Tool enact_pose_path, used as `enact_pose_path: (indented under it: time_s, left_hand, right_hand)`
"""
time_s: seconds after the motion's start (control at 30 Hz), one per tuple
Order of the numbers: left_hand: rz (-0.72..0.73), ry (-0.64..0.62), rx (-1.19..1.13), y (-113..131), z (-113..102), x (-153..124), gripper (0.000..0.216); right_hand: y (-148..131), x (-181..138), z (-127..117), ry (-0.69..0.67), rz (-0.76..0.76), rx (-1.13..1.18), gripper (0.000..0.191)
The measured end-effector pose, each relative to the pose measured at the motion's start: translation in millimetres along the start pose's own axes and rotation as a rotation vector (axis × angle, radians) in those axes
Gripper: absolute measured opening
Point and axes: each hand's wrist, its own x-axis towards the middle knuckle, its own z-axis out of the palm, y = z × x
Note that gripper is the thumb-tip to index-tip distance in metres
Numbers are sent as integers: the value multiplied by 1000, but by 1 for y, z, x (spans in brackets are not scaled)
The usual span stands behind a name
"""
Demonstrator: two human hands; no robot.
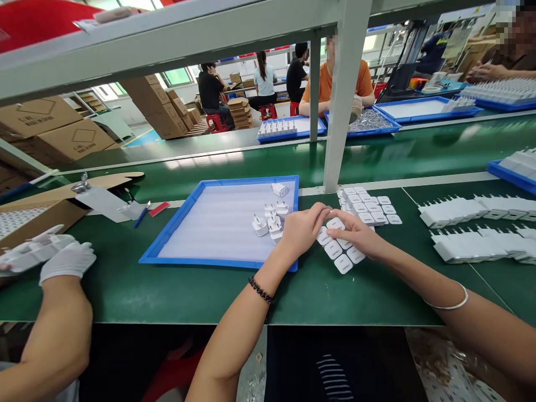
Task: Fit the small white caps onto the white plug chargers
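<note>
My left hand (302, 226) and my right hand (355, 230) meet over a cluster of small white charger plugs (342, 252) lying flat on the green table. Both hands have fingers curled, pinching one white plug (335, 223) between them. Just left of my left hand lies a blue-rimmed tray (218, 261) lined with white foam, holding several loose white plugs (271, 219) near its right side. More flat plugs (368, 205) lie in rows behind my hands.
A co-worker's white-gloved hand (67, 259) rests at left beside an open cardboard box (50, 209). Rows of white chargers (473, 229) lie at right. A grey post (341, 111) rises behind the tray. Across the green belt, several people sit at blue trays (422, 109).
</note>
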Motion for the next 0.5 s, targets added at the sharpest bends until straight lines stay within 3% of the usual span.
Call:
enact_pose_path:
  time_s: [0.5]
  left_hand:
    - [-9, -78, 108, -4, 7, 6, 35]
  right_hand:
    - [9, 8, -6, 75, -118, -190, 27]
